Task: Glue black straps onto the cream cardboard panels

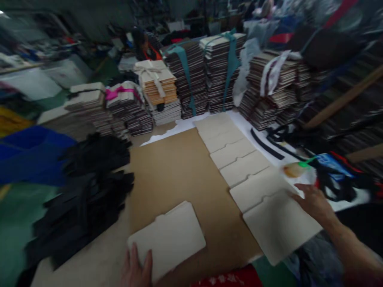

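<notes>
Low in the view, my left hand [136, 265] rests with spread fingers on the left edge of a small stack of pale tabbed boards [170, 235]. That stack lies on a large brown sheet [170, 171]. On the right, my right hand [314, 203] has its fingers stretched out at the right edge of the nearest board [281, 227] of an overlapping row. Whether those fingertips press on the board is hard to make out. The row of pale boards [239, 167] runs away from me, each overlapping its neighbour, with small notches along their left parts.
Tied stacks of boards [221, 71] stand along the far side. Black fabric pieces [86, 207] are heaped at left. Dark straps [266, 145], a plastic bag with a green straw [296, 169] and more tied stacks [272, 87] are at right. A person [146, 46] is behind the stacks.
</notes>
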Available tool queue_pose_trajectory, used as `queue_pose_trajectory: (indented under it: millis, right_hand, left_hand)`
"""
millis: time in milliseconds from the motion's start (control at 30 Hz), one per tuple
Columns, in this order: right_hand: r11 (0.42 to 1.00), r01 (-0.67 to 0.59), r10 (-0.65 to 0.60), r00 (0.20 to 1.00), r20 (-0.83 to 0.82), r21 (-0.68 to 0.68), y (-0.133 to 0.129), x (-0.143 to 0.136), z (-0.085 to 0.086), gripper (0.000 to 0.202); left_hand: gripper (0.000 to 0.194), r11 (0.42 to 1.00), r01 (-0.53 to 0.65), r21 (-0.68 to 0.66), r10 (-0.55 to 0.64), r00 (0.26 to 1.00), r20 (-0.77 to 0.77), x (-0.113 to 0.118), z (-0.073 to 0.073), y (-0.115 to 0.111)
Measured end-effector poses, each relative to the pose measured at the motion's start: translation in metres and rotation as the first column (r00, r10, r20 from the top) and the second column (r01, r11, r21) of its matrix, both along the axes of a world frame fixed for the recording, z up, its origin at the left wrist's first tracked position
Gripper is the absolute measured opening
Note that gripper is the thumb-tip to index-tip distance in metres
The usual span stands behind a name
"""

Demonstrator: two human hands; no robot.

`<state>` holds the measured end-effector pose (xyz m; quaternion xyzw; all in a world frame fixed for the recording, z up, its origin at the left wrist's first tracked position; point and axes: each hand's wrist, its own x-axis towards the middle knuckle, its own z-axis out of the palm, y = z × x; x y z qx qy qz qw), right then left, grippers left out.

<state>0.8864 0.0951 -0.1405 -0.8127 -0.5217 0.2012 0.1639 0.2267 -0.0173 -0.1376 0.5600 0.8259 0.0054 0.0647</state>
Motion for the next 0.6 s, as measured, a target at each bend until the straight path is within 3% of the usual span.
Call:
queue_pose_trajectory:
  millis: [67, 100, 167, 233, 267, 333, 433, 600]
  right_hand:
    - [0.987, -0.007, 0.012, 0.999, -0.032, 0.160, 0.004, -0.052, -0.005, 0.045]
    - [0.990, -0.006, 0.023, 0.992, -0.123, 0.139, 0.005, -0.088, -0.007, 0.045]
    - [0.983, -0.173, 0.182, 0.911, -0.371, 0.057, 0.005, -0.171, -0.007, 0.046]
    - [0.930, -0.358, 0.345, 0.787, -0.512, 0.076, 0.004, -0.254, -0.005, 0.045]
    - [0.906, -0.410, 0.402, 0.756, -0.517, 0.105, 0.004, -0.291, -0.005, 0.044]
    - [0.889, -0.430, 0.451, 0.767, -0.456, 0.158, 0.006, -0.347, -0.008, 0.046]
    - [0.889, -0.423, 0.457, 0.807, -0.374, 0.172, 0.005, -0.386, -0.017, 0.045]
    - [0.894, -0.390, 0.439, 0.860, -0.260, 0.220, -0.009, -0.398, -0.018, 0.048]
  left_hand:
    - [0.066, 0.994, -0.101, 0.048, 0.101, 0.995, 0.004, 0.000, -0.007, -0.002]
    - [0.068, 0.989, -0.131, 0.067, 0.130, 0.991, 0.021, 0.000, -0.011, -0.003]
    - [0.070, 0.979, -0.173, 0.105, 0.168, 0.984, 0.058, -0.001, -0.017, -0.007]
    - [0.070, 0.974, -0.178, 0.137, 0.166, 0.981, 0.097, -0.002, -0.021, -0.011]
    - [0.071, 0.973, -0.173, 0.152, 0.155, 0.981, 0.120, -0.003, -0.023, -0.014]
    - [0.073, 0.970, -0.159, 0.182, 0.127, 0.977, 0.172, -0.004, -0.026, -0.017]
    - [0.075, 0.968, -0.146, 0.205, 0.097, 0.968, 0.233, -0.004, -0.029, -0.022]
    - [0.076, 0.960, -0.159, 0.231, 0.094, 0.959, 0.267, 0.000, -0.032, -0.024]
